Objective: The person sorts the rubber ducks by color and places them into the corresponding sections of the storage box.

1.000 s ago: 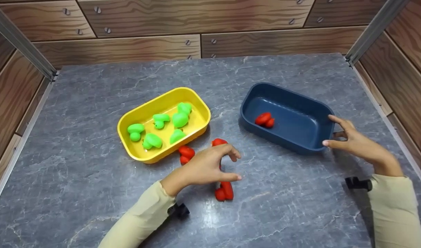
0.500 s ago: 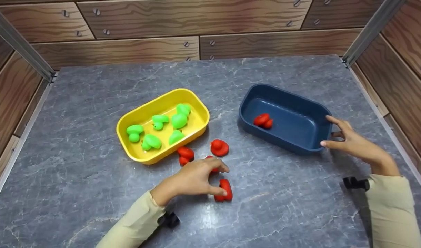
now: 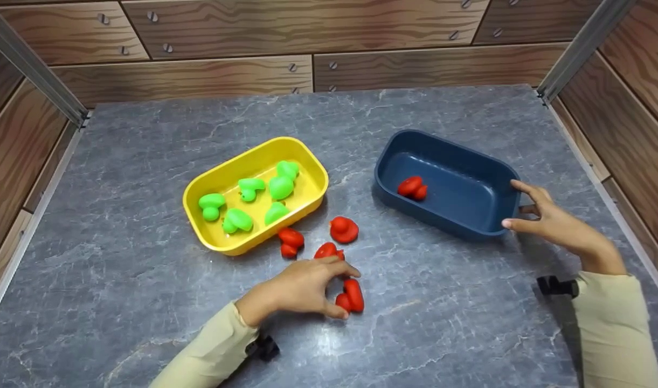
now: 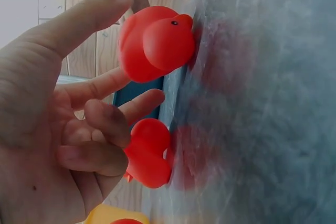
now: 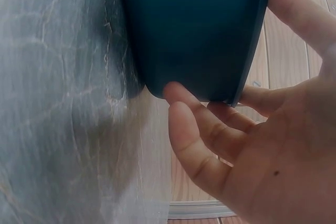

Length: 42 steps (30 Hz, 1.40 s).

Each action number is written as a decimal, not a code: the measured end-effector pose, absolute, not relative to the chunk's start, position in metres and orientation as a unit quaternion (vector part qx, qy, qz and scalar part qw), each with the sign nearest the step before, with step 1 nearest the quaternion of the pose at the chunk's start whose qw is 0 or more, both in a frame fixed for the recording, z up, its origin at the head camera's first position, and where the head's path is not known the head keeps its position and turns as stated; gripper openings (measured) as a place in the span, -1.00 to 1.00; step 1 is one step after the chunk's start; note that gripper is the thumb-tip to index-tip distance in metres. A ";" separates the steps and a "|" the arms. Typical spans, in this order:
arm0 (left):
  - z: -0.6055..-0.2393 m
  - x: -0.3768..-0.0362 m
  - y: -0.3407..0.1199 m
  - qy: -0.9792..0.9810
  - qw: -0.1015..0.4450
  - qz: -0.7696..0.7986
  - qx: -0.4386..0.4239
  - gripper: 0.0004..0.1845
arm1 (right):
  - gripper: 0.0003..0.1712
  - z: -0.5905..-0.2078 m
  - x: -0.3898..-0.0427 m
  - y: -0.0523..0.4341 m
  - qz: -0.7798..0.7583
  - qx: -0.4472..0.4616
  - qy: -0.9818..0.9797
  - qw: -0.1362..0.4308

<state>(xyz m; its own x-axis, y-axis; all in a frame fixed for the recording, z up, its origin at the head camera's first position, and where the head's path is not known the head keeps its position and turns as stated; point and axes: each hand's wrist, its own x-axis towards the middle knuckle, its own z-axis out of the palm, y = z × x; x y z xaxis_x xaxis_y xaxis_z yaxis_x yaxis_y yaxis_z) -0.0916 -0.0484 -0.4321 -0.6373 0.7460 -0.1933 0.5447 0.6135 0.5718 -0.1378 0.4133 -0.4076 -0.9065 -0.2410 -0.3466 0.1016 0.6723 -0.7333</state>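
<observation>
My left hand is low over the table, its thumb and forefinger spread on either side of a red rubber duck lying on its side. In the left wrist view, that duck stands between the thumb tip and the forefinger, and the other fingers are loosely bent. Just beyond the hand lies a second red duck, partly covered by it. My right hand touches the near right end of the dark blue bin, thumb and forefinger spread along its rim. One red duck lies inside that bin.
A yellow bin with several green ducks stands on the left of the grey marbled table. Two more red ducks lie near it, one duck against its front wall and another duck further right. Wood-patterned walls enclose the table.
My left hand has moved left and toward me, down to the nearest red duck, uncovering the ducks behind it. My right hand stays at the blue bin.
</observation>
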 end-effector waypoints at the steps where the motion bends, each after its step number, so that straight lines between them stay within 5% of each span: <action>1: -0.432 -0.091 -0.048 0.873 0.210 0.234 0.372 -0.31 | 0.03 -0.407 -0.138 0.413 -0.403 -0.040 0.889 0.213; 42: -0.439 -0.096 -0.047 0.853 0.242 0.287 0.362 -0.35 | 0.03 -0.409 -0.138 0.413 -0.399 -0.041 0.892 0.208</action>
